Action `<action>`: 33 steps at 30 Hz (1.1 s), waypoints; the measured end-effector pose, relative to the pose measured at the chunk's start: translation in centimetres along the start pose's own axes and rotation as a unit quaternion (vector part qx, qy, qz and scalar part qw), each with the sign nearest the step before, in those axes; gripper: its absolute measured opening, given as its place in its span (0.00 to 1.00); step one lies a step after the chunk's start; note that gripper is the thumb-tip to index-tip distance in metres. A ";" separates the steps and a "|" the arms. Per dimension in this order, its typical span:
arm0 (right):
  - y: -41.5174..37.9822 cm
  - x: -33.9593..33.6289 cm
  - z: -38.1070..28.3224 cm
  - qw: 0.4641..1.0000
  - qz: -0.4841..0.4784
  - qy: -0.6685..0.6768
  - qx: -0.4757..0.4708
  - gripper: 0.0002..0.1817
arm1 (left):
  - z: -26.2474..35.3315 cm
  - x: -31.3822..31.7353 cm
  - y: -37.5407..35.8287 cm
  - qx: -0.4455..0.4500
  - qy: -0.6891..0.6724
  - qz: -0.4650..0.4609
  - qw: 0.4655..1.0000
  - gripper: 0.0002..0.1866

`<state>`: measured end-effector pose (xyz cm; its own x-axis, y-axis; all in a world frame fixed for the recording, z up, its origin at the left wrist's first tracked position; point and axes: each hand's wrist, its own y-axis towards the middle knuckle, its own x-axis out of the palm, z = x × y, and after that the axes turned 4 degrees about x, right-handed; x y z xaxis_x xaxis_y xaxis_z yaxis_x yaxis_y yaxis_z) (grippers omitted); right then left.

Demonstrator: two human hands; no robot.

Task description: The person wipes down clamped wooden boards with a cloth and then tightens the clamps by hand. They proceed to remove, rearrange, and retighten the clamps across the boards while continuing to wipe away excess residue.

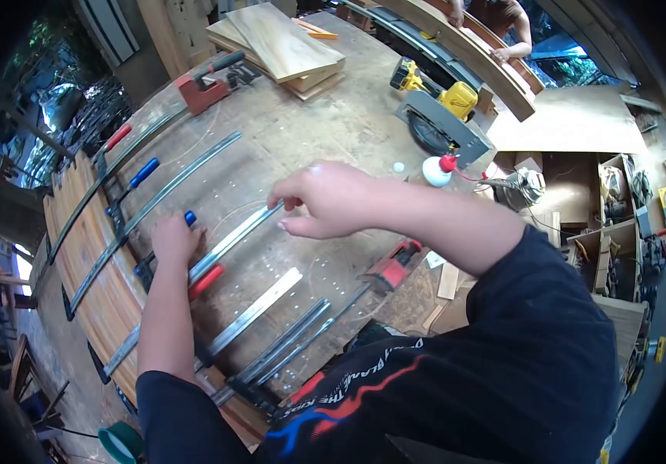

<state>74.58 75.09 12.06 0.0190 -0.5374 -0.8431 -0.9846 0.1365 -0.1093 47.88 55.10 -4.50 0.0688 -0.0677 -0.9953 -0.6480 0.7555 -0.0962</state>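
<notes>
Several bar clamps lie across a row of wooden boards (89, 255) on the workbench. My left hand (172, 238) is closed around a clamp by its blue handle (190, 218), whose end shows beside the fingers. My right hand (325, 197) hovers at the far end of a metal clamp bar (232, 238). Its fingers are curved at the bar's end, with the thumb apart below. A red clamp handle (206, 281) sits between my forearms. Another blue-handled clamp (144, 173) stands farther along the boards.
Loose planks (283, 42) are stacked at the back of the bench. A yellow circular saw (445, 108) rests at the right, near a white bottle with a red cap (437, 168). A red clamp head (395, 267) lies near my body. Another person's hands (511, 50) work on a wooden frame beyond.
</notes>
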 end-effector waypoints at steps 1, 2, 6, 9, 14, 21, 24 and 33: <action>-1.5 -0.3 1.4 1.000 0.017 0.024 -0.001 0.18 | 0.4 -0.3 0.4 -0.024 -0.021 -0.015 0.999 0.24; -3.2 -0.6 2.5 0.998 0.036 0.049 -0.003 0.18 | 0.8 -0.7 0.6 -0.047 -0.039 -0.030 0.998 0.24; -9.9 -1.8 6.2 0.984 0.086 0.131 0.085 0.19 | 1.2 -1.0 1.2 -0.064 -0.005 -0.049 0.997 0.23; -14.2 -2.2 8.7 0.963 0.107 0.185 0.164 0.18 | 1.5 -1.9 1.3 -0.054 -0.009 -0.064 0.996 0.22; -20.3 -4.5 8.5 0.929 0.136 0.252 0.236 0.17 | -0.1 -2.3 3.5 0.024 -0.075 -0.209 0.975 0.22; -26.2 -4.9 7.8 0.883 0.230 0.294 0.284 0.15 | -2.4 -1.3 5.7 -0.004 -0.075 -0.263 0.962 0.31; -28.2 -2.6 8.0 0.860 0.264 0.302 0.317 0.15 | -0.2 -0.9 1.6 -0.047 -0.079 -0.094 0.991 0.27; -33.0 4.3 7.3 0.821 0.231 0.252 0.457 0.16 | 0.2 -0.2 0.1 0.179 0.090 0.170 0.965 0.23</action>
<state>108.38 74.34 8.25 -0.6202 -0.4974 -0.6066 -0.3203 0.8665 -0.3830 47.92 55.34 -4.32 -0.2548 0.1357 -0.9574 -0.3046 0.9284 0.2127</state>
